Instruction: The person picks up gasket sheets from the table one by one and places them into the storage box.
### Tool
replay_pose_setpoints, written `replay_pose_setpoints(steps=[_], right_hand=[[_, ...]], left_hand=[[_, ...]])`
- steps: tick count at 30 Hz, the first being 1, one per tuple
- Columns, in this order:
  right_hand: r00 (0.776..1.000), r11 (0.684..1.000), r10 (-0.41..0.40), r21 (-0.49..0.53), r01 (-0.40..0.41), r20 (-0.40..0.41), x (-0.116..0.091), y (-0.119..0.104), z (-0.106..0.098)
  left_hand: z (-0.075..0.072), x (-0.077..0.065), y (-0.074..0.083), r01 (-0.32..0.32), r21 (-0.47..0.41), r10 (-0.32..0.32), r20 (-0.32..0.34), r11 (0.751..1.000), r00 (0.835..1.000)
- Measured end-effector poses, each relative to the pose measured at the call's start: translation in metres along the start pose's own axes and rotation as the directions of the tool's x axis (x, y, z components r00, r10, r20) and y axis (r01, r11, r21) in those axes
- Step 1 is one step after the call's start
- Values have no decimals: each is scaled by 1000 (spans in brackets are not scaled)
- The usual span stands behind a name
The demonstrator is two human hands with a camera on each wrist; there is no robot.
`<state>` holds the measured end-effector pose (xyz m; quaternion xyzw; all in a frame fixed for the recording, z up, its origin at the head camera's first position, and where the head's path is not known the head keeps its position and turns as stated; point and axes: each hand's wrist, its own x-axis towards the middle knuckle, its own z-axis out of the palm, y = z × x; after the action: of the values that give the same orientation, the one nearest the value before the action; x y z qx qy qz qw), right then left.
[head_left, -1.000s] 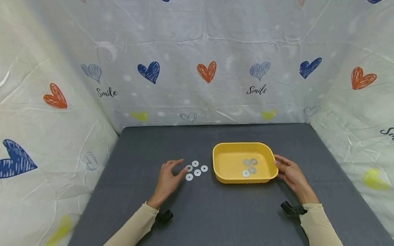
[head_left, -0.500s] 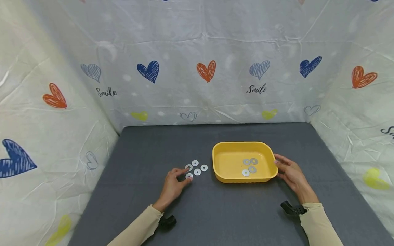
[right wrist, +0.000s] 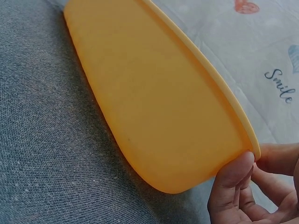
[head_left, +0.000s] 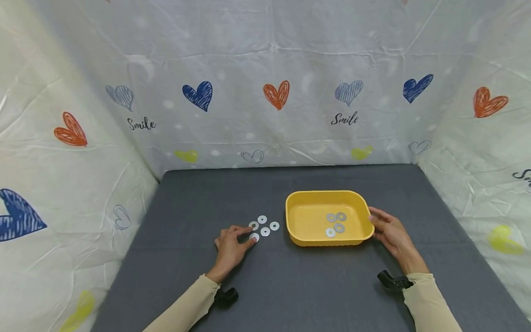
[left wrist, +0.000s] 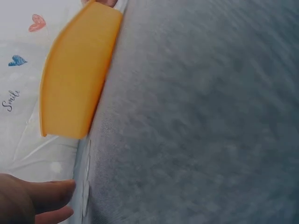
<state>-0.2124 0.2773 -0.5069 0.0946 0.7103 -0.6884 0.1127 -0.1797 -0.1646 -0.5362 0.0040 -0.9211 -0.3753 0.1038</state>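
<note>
Flat silver washers [head_left: 265,231] lie in a small group on the grey table, left of a yellow plastic tray [head_left: 292,207]. My left hand [head_left: 232,249] is at the near-left side of that group. Its thumb touches the nearest washer [head_left: 254,237], and its index fingertip reaches the washer above. Thumb and index stay apart. Inside the tray several more washers [head_left: 339,228] lie flat. My right hand [head_left: 394,235] grips the tray's right end, fingers at the rim and outer wall. In the right wrist view, the tray's outer wall [right wrist: 154,102] hides its contents.
Behind the dark grey table [head_left: 290,286] hangs a pale curtain [head_left: 236,55] printed with hearts and "Smile". It also encloses both sides. A black strap mount [head_left: 394,280] sits on the right wrist, and a similar one [head_left: 226,297] on the left.
My left hand has moved slightly right and toward me, its thumb shifting from the upper-left washer to the nearest one. My right hand and the tray have stayed in place.
</note>
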Motion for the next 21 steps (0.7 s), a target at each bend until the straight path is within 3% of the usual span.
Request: replay_pose_setpoints(steps=[6,21], right_hand=[[1000,1000,-5,7,5,13,-1,2,-2],[1000,1000,-8,20,7,14,0,2,-2]], left_hand=[[0,0,-5,-2,34,1,30,999,1000],[1,0,-6,-23,50,22,6,998,1000]])
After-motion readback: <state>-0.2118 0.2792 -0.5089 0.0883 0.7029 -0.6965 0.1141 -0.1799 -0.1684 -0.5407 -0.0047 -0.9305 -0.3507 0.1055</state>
